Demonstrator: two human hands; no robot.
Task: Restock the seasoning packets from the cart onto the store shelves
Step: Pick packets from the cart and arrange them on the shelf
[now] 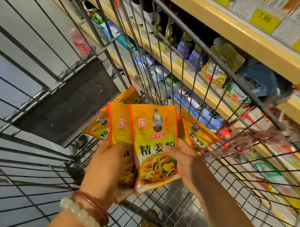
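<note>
A fan of several orange-yellow seasoning packets (153, 138) is held over the wire cart (58, 80). My left hand (107, 167) grips the lower left part of the stack, with bead bracelets on its wrist. My right hand (186, 162) pinches the front packet at its right edge, thumb on the printed face. More packets of the same kind (197, 136) stick out behind the right hand. The store shelves (230, 30) run along the right side, past the cart's wire wall.
The shelves hold dark sauce bottles (184, 45), Heinz pouches (254, 81) and blue-white bags (203, 109), with yellow price tags (264, 19) on the top ledge. A dark flat panel (70, 103) leans inside the cart. Grey floor lies to the left.
</note>
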